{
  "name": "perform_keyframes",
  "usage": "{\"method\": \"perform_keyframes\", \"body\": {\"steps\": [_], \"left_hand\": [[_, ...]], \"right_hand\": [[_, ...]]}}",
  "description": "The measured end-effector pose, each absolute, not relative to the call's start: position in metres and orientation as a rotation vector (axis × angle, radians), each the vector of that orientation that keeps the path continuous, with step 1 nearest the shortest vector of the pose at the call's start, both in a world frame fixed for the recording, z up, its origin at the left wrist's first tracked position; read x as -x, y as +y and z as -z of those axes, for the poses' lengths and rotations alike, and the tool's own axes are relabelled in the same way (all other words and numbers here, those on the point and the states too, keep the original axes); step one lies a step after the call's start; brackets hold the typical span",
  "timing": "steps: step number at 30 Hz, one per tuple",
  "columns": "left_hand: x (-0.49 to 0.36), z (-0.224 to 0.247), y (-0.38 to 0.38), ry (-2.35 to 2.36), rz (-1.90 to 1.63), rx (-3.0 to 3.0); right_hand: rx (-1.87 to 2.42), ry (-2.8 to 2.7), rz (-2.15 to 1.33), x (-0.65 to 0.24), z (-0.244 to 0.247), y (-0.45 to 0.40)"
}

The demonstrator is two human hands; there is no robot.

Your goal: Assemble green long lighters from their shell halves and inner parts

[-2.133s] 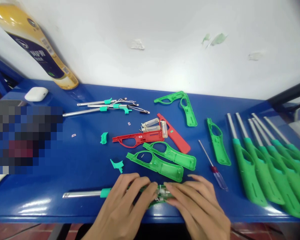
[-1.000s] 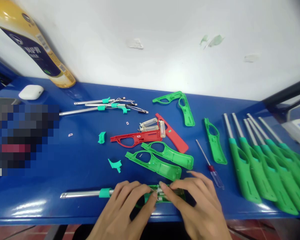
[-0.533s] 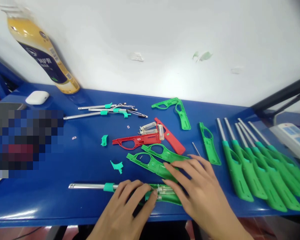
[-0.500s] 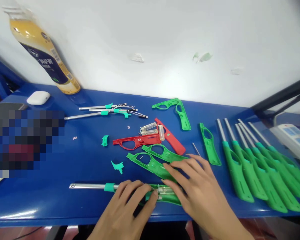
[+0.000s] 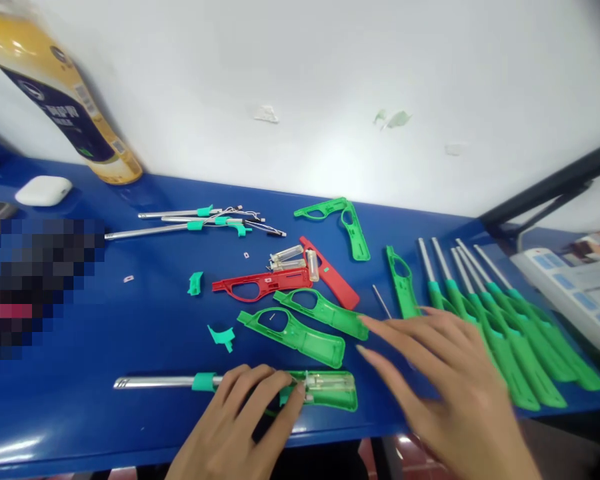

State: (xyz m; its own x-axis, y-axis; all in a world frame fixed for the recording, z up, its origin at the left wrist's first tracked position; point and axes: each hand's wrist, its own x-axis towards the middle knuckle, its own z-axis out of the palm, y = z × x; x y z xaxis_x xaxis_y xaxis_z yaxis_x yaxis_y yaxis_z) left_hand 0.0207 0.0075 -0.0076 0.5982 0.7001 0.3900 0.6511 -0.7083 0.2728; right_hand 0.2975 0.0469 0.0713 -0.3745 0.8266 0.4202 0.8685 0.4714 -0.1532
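My left hand (image 5: 247,413) presses its closed fingers on a half-assembled stick lighter (image 5: 337,398) near the table's front edge. Its silver tube (image 5: 155,382) points left, and a clear fuel tank (image 5: 333,381) lies in the green shell; the middle is hidden under my fingers. My right hand (image 5: 437,380) is open above the table, fingers apart, holding nothing I can see. Its fingertips are by the end of a green handle half (image 5: 325,313). Another green handle half (image 5: 300,333) lies just beyond the lighter.
Several finished green lighters (image 5: 510,340) lie at right, beside a white box (image 5: 570,287). Red handle halves (image 5: 275,283), clear tanks (image 5: 286,253), metal tubes (image 5: 150,231) and teal triggers (image 5: 223,337) are spread behind. A yellow bottle (image 5: 75,100) and white case (image 5: 44,191) stand at back left.
My right hand has moved right, away from the lighter, uncovering its fuel tank and the nearby green handle half. My left hand stays on the lighter. The view has shifted slightly.
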Motion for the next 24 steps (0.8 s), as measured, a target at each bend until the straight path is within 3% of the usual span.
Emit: {"method": "perform_keyframes", "body": {"steps": [3,8,18,24], "left_hand": [[-0.018,0.009,0.007,1.148,-0.716,-2.723],[-0.017,0.008,0.007,1.11,-0.731,-2.717],[-0.019,0.007,0.007,1.163,-0.703,-2.717],[-0.018,-0.005,0.002,1.277,-1.041,-2.544]], "right_hand": [[1.396,-2.293,0.13,-0.303,-0.073,0.042],[1.326,-2.491,-0.234,-0.28,-0.062,0.055],[1.208,-2.67,-0.103,-0.262,-0.061,0.071],[1.334,-2.356,-0.197,-0.292,-0.076,0.058]]}}
